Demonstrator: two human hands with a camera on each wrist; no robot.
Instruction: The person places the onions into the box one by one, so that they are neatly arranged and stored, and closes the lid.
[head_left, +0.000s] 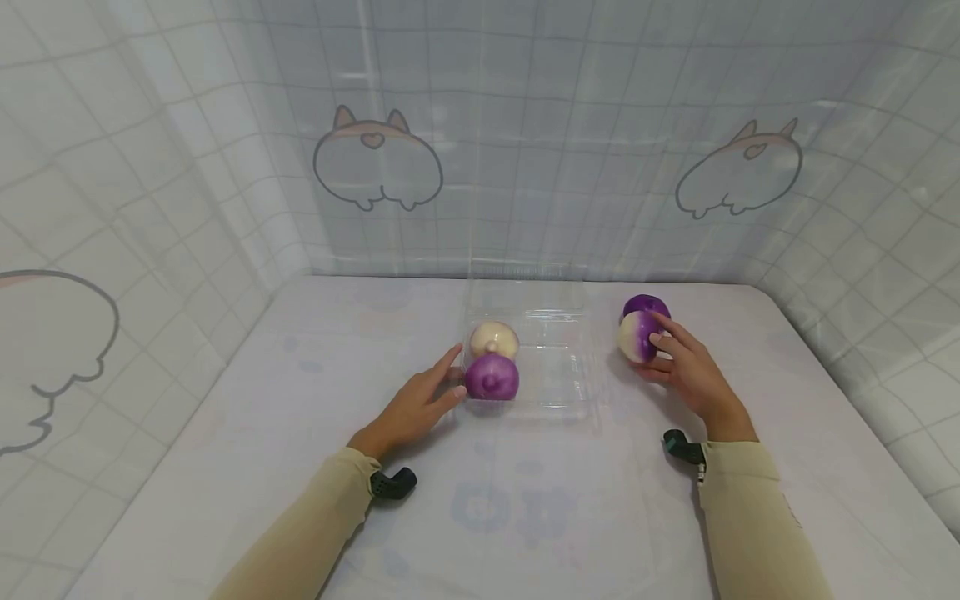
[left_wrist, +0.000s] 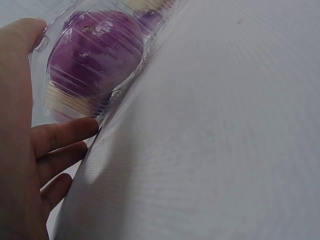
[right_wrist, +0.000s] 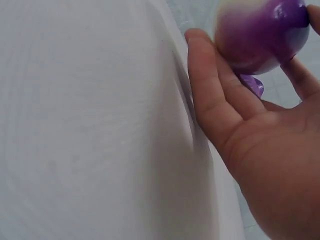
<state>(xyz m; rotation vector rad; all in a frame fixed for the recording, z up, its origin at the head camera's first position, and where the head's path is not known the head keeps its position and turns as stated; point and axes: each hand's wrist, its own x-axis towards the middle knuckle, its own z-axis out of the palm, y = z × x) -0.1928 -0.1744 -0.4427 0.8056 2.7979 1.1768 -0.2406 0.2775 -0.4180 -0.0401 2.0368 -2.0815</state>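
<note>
A clear plastic box (head_left: 553, 367) stands mid-table with its lid raised at the back. Along its left side sit a turnip with its white end up (head_left: 495, 337) and, in front of it, a turnip with its purple end up (head_left: 491, 379). My left hand (head_left: 416, 408) rests against the box's left wall, fingers spread and nearly straight, fingertips right at the plastic. To the right of the box, my right hand (head_left: 693, 375) holds a purple-and-white turnip (head_left: 636, 337) between thumb and fingers. Another purple turnip (head_left: 647, 305) shows just behind it, partly hidden.
A white patterned cloth covers the table (head_left: 480, 500). Tiled-print curtains enclose the back (head_left: 562, 167) and both sides. The right part of the box holds nothing. Dark wrist cameras (head_left: 393, 483) sit on both sleeves.
</note>
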